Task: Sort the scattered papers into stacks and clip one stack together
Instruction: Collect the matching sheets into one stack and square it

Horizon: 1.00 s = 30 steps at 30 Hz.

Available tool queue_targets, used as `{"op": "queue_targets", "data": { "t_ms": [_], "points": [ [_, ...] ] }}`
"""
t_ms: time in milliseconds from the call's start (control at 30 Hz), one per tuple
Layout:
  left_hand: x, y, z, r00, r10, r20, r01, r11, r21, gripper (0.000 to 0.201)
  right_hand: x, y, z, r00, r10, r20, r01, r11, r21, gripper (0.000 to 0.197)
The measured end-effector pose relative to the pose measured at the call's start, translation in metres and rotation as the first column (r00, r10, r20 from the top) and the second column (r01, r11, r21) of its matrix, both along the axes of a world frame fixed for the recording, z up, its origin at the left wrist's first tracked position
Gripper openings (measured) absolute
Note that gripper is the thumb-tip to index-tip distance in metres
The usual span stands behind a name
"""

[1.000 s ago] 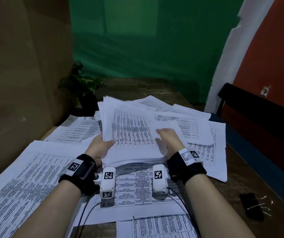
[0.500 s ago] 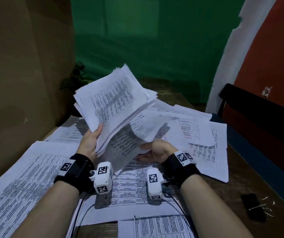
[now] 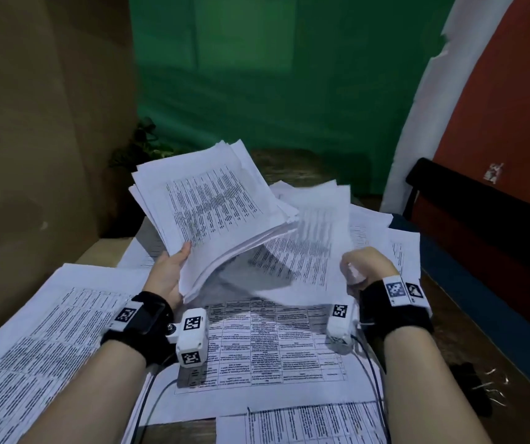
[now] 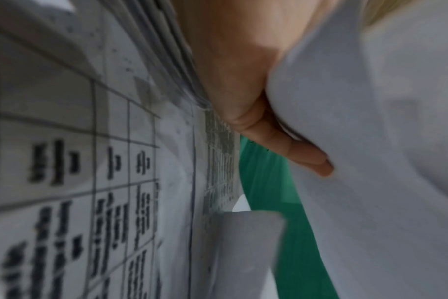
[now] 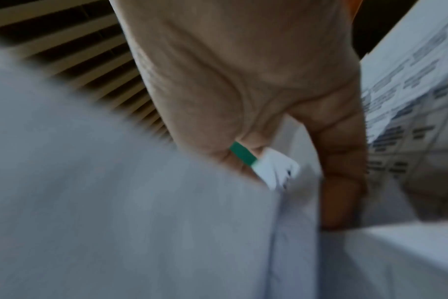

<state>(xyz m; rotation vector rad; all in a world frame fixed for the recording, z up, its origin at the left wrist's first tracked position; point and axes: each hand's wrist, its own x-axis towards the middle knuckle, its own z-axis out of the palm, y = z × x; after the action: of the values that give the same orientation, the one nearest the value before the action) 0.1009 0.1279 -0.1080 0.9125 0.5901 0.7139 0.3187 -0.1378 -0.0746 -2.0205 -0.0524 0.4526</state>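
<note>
A thick stack of printed papers (image 3: 212,213) is lifted off the wooden table (image 3: 443,318) and tilted up to the left. My left hand (image 3: 166,275) grips its lower left corner, thumb on top; in the left wrist view the left hand (image 4: 238,76) is closed round the sheets' edges (image 4: 166,52). My right hand (image 3: 364,267) pinches a loose sheet (image 3: 311,245), blurred by motion, to the right of and below the stack. The right wrist view shows the right hand (image 5: 243,81) with fingers against that sheet (image 5: 115,202). More printed sheets (image 3: 273,344) lie scattered under both hands.
Black binder clips with silver handles (image 3: 472,379) lie on the table's right side. A small potted plant (image 3: 142,145) stands at the back left by a brown wall. A dark chair (image 3: 481,203) stands at the right. Large sheets (image 3: 33,341) cover the left of the table.
The stack lay flat under both hands; my left hand has lifted and tilted it up. My right hand has moved out to the right with a sheet from beneath it.
</note>
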Motion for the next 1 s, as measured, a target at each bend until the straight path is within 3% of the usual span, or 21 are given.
{"op": "queue_targets", "data": {
  "t_ms": [33,133,200,300,367,433,500,533,567,633,667,767,833,933,1000],
  "points": [
    [0.0,0.001,0.0,1.0,0.004,-0.004,-0.004,1.0,0.0,0.048,0.0,-0.001,0.0,0.999,-0.017,-0.036,0.019,0.999,0.051,0.012],
    [-0.003,-0.002,0.002,1.0,-0.013,-0.019,0.013,1.0,0.011,0.047,0.012,-0.002,-0.002,0.994,-0.114,0.002,0.111,0.978,0.175,0.051],
    [-0.005,-0.005,0.004,0.999,-0.028,-0.025,0.028,1.0,0.009,0.046,0.008,-0.003,0.004,0.997,-0.075,-0.009,0.075,0.977,0.197,0.044],
    [-0.005,-0.004,0.006,0.998,-0.014,-0.059,0.017,0.998,0.059,0.052,-0.001,-0.005,0.004,0.981,0.06,-0.182,-0.018,0.975,0.223,0.043],
    [-0.006,-0.007,0.009,0.996,0.007,-0.093,0.002,0.996,0.092,0.058,-0.005,-0.002,0.001,0.979,0.12,-0.166,-0.096,0.985,0.142,0.048],
    [-0.006,-0.007,0.011,0.995,0.009,-0.099,0.002,0.994,0.11,0.053,-0.008,0.003,0.002,0.967,0.231,-0.104,-0.237,0.97,-0.055,0.051],
    [-0.006,-0.005,0.01,0.994,-0.003,-0.114,0.018,0.991,0.131,0.056,-0.01,0.006,0.003,0.932,0.363,-0.016,-0.356,0.9,-0.251,0.041],
    [-0.006,-0.007,0.011,0.991,-0.013,-0.133,0.032,0.99,0.136,0.06,-0.009,0.008,0.003,0.928,0.369,0.057,-0.34,0.897,-0.283,0.033],
    [-0.006,-0.007,0.01,0.989,-0.027,-0.146,0.048,0.989,0.138,0.058,-0.008,0.008,0.002,0.935,0.331,0.13,-0.294,0.925,-0.242,0.023],
    [-0.005,-0.011,0.011,0.987,-0.071,-0.144,0.092,0.985,0.145,0.044,-0.007,0.005,0.005,0.956,0.106,0.273,-0.114,0.993,0.016,0.007],
    [-0.004,-0.014,0.012,0.987,-0.082,-0.138,0.101,0.985,0.141,0.037,-0.004,0.002,0.005,0.942,-0.035,0.335,-0.012,0.991,0.136,0.011],
    [-0.002,-0.022,0.01,0.968,-0.094,-0.231,0.136,0.976,0.172,0.028,-0.002,-0.007,0.015,0.829,-0.262,0.494,0.171,0.96,0.223,0.015],
    [0.002,-0.023,0.005,0.917,-0.116,-0.381,0.215,0.949,0.23,0.027,-0.002,-0.008,0.018,0.742,-0.418,0.524,0.274,0.903,0.332,0.023],
    [0.001,-0.021,0.004,0.827,-0.113,-0.55,0.282,0.931,0.232,0.026,-0.009,-0.006,0.022,0.605,-0.587,0.537,0.32,0.798,0.512,0.018],
    [0.002,-0.02,0.004,0.799,-0.07,-0.597,0.287,0.917,0.277,0.03,-0.012,-0.004,0.025,0.619,-0.588,0.52,0.269,0.781,0.564,0.016]
  ]
}}
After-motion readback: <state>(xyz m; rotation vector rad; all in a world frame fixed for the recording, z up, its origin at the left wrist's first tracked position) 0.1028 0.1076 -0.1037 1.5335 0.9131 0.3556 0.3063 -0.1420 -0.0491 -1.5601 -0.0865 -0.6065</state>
